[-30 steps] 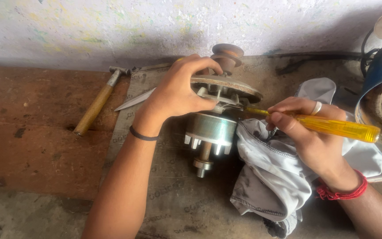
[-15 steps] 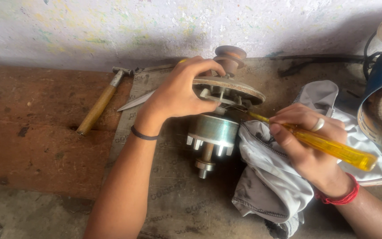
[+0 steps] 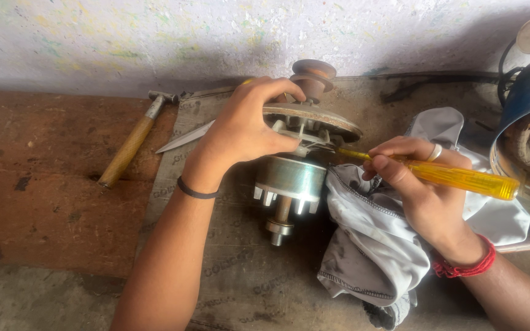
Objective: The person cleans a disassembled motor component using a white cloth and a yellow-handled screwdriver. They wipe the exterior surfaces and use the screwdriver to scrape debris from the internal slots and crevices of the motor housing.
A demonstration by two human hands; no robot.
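Gripping the grey metal alternator rotor assembly point(image 3: 295, 165) by its disc-shaped end plate, the left hand point(image 3: 240, 132) steadies it on the bench. The right hand point(image 3: 421, 184), fingers closed around a yellow-handled screwdriver point(image 3: 455, 179), points its shaft leftward into the gap under the plate, over a crumpled grey cloth point(image 3: 375, 245).

The metal motor assembly point(image 3: 291, 178) lies on its side on the bench, its silver drum and shaft end toward the near edge, its flat round plate and brown pulley toward the wall. The yellow-handled screwdriver point(image 3: 455, 179) lies nearly level, tip pushed in between plate and drum.
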